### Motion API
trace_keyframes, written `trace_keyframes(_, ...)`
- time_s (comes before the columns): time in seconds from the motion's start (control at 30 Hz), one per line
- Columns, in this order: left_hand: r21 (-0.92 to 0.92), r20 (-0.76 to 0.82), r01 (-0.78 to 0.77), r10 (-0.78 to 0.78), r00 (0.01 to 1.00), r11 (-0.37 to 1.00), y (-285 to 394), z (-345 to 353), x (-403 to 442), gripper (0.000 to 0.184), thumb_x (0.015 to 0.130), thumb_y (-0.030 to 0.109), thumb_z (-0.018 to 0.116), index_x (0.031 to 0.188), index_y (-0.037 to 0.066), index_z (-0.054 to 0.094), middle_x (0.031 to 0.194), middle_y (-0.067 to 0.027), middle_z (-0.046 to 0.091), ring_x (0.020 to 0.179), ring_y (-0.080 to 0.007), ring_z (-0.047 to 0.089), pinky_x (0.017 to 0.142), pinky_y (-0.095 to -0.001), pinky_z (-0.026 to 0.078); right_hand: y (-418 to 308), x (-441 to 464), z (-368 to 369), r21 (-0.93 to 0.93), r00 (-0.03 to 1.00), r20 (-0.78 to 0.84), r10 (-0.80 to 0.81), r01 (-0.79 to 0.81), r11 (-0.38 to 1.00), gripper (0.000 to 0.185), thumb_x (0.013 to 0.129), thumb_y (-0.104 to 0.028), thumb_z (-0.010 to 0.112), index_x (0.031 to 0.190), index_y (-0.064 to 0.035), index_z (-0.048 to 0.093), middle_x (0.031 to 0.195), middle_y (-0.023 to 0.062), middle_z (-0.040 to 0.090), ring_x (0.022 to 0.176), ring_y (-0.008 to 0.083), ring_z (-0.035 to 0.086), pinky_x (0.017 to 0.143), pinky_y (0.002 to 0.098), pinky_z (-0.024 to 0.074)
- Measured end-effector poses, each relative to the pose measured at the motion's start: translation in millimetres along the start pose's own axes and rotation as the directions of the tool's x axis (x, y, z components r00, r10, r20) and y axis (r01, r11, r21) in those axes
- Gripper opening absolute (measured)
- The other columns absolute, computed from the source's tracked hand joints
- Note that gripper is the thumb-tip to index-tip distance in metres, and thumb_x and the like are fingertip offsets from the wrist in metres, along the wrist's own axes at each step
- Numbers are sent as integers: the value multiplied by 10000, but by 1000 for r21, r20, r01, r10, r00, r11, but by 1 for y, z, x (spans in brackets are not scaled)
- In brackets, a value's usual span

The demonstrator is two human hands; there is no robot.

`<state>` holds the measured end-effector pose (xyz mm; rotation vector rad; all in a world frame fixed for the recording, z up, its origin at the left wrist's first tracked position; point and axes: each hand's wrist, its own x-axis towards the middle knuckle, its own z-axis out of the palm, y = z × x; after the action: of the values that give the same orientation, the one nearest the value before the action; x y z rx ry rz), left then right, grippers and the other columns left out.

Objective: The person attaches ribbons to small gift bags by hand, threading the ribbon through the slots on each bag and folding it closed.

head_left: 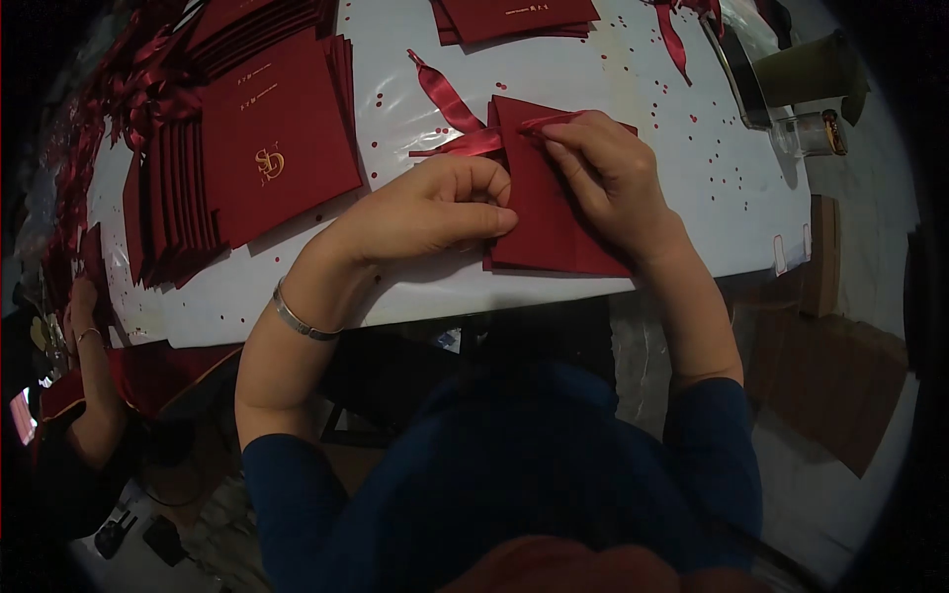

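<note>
A dark red folded card (544, 222) lies on the white table near its front edge. My left hand (445, 210) is at the card's left edge, fingers curled and thumb on the edge. Over the card's upper right, my right hand (613, 178) pinches the end of a red ribbon (542, 123) between thumb and forefinger. More red ribbon (445, 97) trails from the card's left side across the table. What my left fingertips hold, if anything, cannot be made out.
Stacked red cards (287, 148) with gold print stand at the left, by heaped ribbons (148, 79). More cards (514, 18) lie at the top. A glass (816, 134) is at the right edge. Another person's arm (91, 346) is at far left.
</note>
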<state>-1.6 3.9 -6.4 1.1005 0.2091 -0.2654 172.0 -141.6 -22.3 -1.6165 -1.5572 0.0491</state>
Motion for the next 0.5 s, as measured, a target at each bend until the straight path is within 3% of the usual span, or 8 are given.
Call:
trace_keyframes(0.23,112,-153,-5,22,988,994,2,7,1,140,865,81,616,971,-10,604,767,4,601,635,-39,514,553,-185,410,-11,-1,-9,100,985,47,-168,163,982,159,756,28,688,902,13,629,772,118,614,713,270,607,620,350,497)
trace_keyframes(0.3,96,-189,-50,68,980,994,-2,9,2,190,895,123,629,1042,4,617,754,35,594,595,-3,461,528,-160,367,-13,-2,-7,80,957,90,-277,270,959,179,736,32,694,893,8,613,745,114,595,697,271,600,613,349,495)
trace_keyframes(0.5,162,-240,-102,140,961,982,-8,5,5,208,888,106,627,1065,-3,615,788,31,605,629,-6,482,554,-156,379,-23,-2,-13,105,947,230,-225,205,973,158,741,25,679,876,4,600,757,131,598,693,276,594,599,351,488)
